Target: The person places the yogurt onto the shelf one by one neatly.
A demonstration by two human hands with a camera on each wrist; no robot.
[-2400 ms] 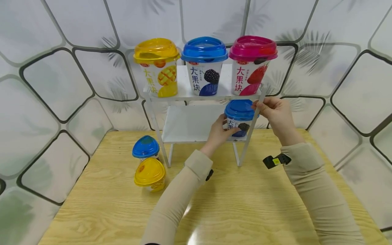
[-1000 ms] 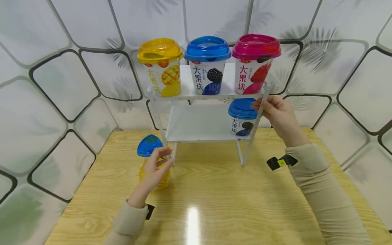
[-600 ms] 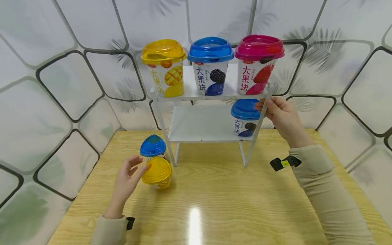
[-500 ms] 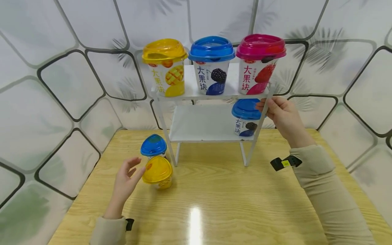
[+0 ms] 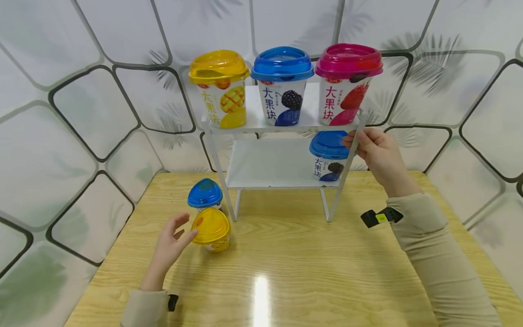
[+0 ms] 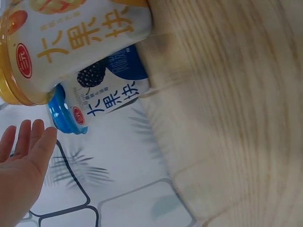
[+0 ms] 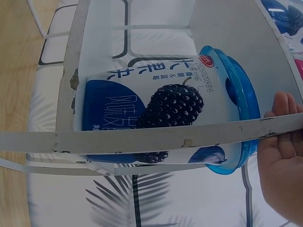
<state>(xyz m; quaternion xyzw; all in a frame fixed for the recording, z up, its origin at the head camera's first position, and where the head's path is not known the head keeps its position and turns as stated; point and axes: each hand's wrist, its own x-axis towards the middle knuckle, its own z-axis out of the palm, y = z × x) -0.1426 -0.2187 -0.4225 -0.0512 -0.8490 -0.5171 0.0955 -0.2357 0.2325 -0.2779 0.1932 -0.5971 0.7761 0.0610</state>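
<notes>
My left hand (image 5: 169,240) is beside a yellow-lidded yogurt cup (image 5: 211,231) on the table, fingers spread and thumb at the lid's edge. Just behind that cup stands a blue-lidded blackberry cup (image 5: 205,194); the left wrist view shows both cups upright, fingertips close to their lids. At the right post of the white two-tier rack (image 5: 265,165), my right hand (image 5: 380,152) grips the post, with fingertips reaching past it. Those fingertips are right at the lid of another blackberry cup (image 7: 161,101), which stands at the right end of the lower shelf.
On the top shelf three cups stand in a row: a yellow-lidded mango cup (image 5: 224,97), a blue-lidded blackberry cup (image 5: 283,95) and a pink-lidded strawberry cup (image 5: 345,93). The rack stands on a wooden table (image 5: 294,263) before a patterned wall (image 5: 81,118).
My left hand has let go of the blackberry cup on the lower shelf and moved left and down beside the yellow-lidded cup. My right hand has stayed at the rack's post.
</notes>
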